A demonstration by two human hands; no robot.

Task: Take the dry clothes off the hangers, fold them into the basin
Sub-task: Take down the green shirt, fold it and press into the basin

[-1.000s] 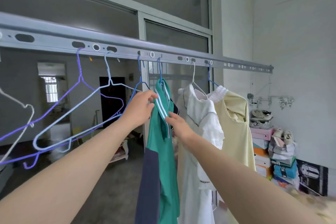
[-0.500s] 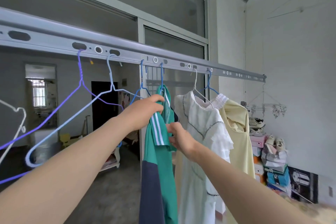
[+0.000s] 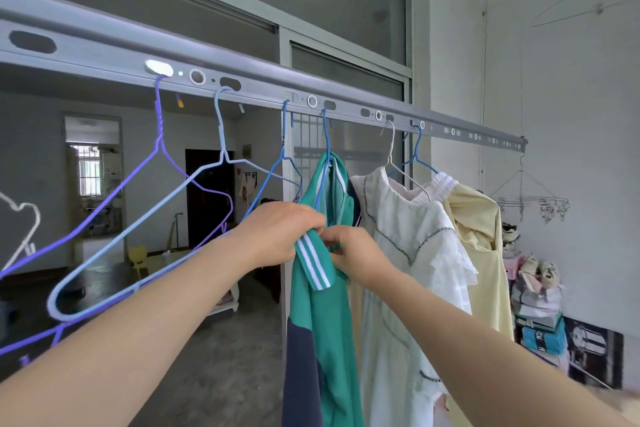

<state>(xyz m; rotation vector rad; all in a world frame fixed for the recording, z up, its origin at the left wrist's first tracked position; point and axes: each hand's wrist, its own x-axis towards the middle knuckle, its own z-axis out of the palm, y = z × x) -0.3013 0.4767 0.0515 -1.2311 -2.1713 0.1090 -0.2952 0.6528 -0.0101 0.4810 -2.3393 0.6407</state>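
Observation:
A green shirt with a white-striped collar and a navy panel hangs on a blue wire hanger from the grey drying rail. My left hand grips the shirt's collar at the left. My right hand pinches the green fabric just right of the collar. Beside it hang a white dress and a pale yellow garment, each on its own hanger. The basin is out of sight.
Several bare wire hangers hang left of the shirt: purple, light blue and blue. Stacked boxes and shoes stand against the right wall under a clip rack. A doorway opens behind the rail.
The striped collar has come down off the hanger's top and now folds over below my left hand. Both hands have dropped slightly and drawn closer together.

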